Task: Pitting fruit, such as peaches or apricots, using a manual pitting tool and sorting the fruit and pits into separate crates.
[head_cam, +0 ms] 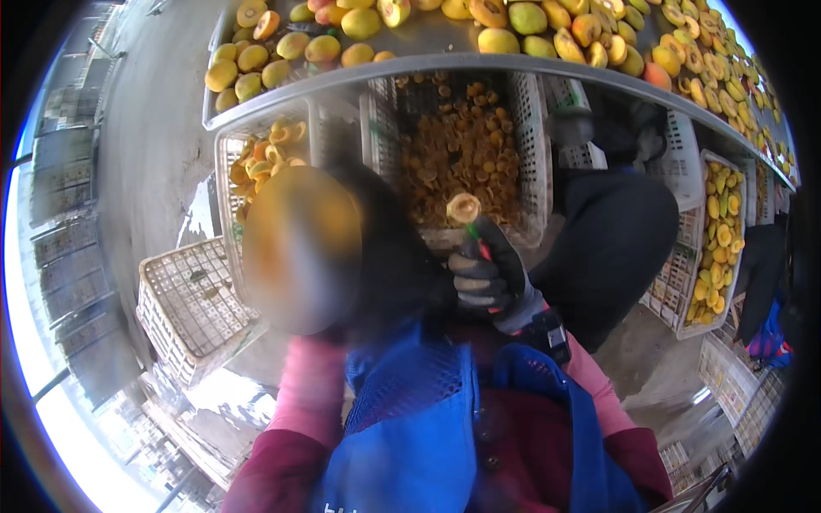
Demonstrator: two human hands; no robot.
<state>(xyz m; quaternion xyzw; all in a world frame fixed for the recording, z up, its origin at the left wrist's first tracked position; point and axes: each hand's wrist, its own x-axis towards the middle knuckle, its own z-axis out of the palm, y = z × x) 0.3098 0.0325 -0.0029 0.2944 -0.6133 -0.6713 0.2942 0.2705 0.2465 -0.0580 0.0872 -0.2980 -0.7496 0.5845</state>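
My right hand (487, 276), in a dark and grey glove, is closed around the red and green handle (482, 247) of a small hand tool. At its top end is a round piece of fruit (464, 208) with a brown hollow; the tool's tip is hidden. Below that piece lies a plastic crate (535, 154) of brownish fruit scraps (462, 154). A large blurred oval patch (301, 250) covers the end of my left arm, so my left hand cannot be made out. My left pink sleeve (308, 385) leads into that patch.
A metal-edged table (410, 64) ahead bears whole and halved yellow stone fruit (564, 25). Fruit halves fill part of a crate (221, 147) at left and another crate (702, 320) at right. An upturned white crate (192, 301) stands on the floor. A person's dark-clad leg (760, 276) shows far right.
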